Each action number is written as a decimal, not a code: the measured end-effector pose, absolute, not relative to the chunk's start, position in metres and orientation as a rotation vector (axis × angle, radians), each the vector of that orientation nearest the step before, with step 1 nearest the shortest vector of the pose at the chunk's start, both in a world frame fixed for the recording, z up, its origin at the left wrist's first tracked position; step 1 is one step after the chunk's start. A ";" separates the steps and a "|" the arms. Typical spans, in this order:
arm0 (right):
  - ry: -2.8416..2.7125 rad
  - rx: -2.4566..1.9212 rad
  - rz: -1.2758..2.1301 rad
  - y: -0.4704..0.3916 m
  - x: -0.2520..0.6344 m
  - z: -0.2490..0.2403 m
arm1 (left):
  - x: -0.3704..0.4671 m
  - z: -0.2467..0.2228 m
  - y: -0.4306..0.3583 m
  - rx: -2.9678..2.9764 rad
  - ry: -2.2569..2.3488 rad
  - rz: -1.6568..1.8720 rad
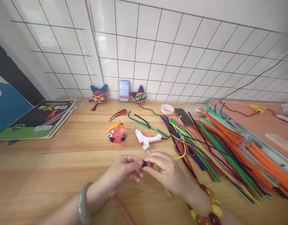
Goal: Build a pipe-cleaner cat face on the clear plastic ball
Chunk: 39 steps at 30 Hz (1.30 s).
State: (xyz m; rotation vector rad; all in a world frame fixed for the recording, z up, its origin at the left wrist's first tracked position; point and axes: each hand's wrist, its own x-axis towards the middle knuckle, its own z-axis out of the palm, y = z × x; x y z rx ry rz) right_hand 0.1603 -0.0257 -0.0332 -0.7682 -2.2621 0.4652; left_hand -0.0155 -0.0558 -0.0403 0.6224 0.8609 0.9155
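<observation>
Between the fingertips of both hands is a small dark purple piece (144,163). My left hand (128,170) pinches it from the left with thumb and forefinger, the other fingers curled below. From the right, my right hand (164,168) holds it with thumb and fingertips. Just beyond the hands lies a white glue gun (147,139), its clear stick pointing towards me. Left of the gun sits a round orange ornament (117,133) with pink-rimmed dark eyes. A pink strip (123,209) lies below my left wrist.
Colourful pipe cleaners (223,150) and red-handled scissors (185,148) cover the right side. Two eared ornaments (99,95) (140,96) and a phone (124,90) stand along the wall. A pink bowl (167,109) and dark phone (184,117) lie near the back; a book (38,118) lies left.
</observation>
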 end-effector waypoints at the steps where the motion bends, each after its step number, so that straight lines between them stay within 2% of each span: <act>1: -2.273 -0.769 0.459 -0.026 0.160 -0.033 | -0.015 -0.040 -0.055 0.634 0.874 0.915; 6: -2.218 -0.795 0.479 -0.023 0.164 -0.032 | -0.015 -0.037 -0.054 0.794 0.972 0.942; 12: -2.094 -1.173 0.588 -0.010 0.171 -0.045 | -0.016 -0.042 -0.050 0.915 1.043 0.989; 19: -2.219 -1.109 0.064 0.010 0.174 -0.058 | -0.022 -0.041 -0.045 0.841 1.040 1.089; 23: -2.385 -1.045 -0.003 0.025 0.173 -0.069 | -0.024 -0.039 -0.043 0.832 1.064 1.130; 31: -2.452 -1.161 0.081 0.022 0.172 -0.073 | -0.026 -0.043 -0.040 0.904 1.081 1.176; 39: -2.255 -1.143 0.487 0.027 0.183 -0.070 | -0.032 -0.041 -0.037 0.927 1.115 1.199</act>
